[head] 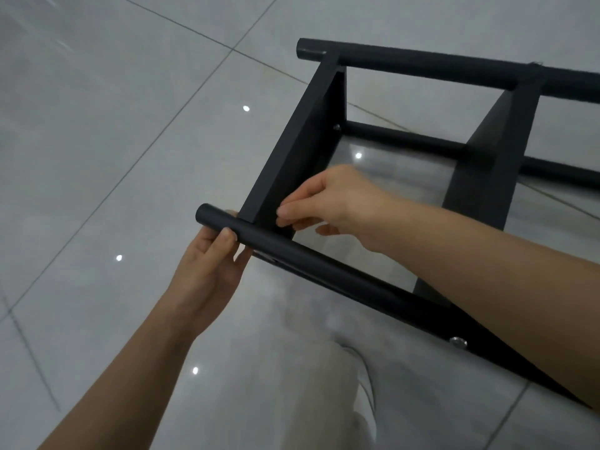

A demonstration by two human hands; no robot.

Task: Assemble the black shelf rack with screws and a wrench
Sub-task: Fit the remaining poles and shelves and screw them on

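The black shelf rack (pixel 324 131) lies on its side on the grey tiled floor (pixel 113 141), directly in front of the person. Two flat shelf boards, the end board (pixel 302 151) and the second board (pixel 493 151), run between round black tubes.

- Near tube (pixel 308 261): runs from its capped end at lower left to the right edge of the view, and passes under the right forearm.
- Far tube (pixel 422 68): spans the top of the rack.
- Lower tube (pixel 406 138): lies close to the floor behind the boards.

The left hand (pixel 211 264) grips the near tube just beside its capped end. The thumb lies over the top and the fingers (pixel 232 213) are wrapped round from beneath.

The right hand (pixel 331 203) is at the joint where the end board meets the near tube. Its thumb and fingers are curled and drawn together at the tips, against the inner face of the board. Whether they pinch a small part cannot be told.

A silver screw head (pixel 337 127) shows at the far corner of the end board. A silver bolt (pixel 458 342) projects below the near tube, under the right forearm. A light trouser leg (pixel 308 401) fills the lower centre.
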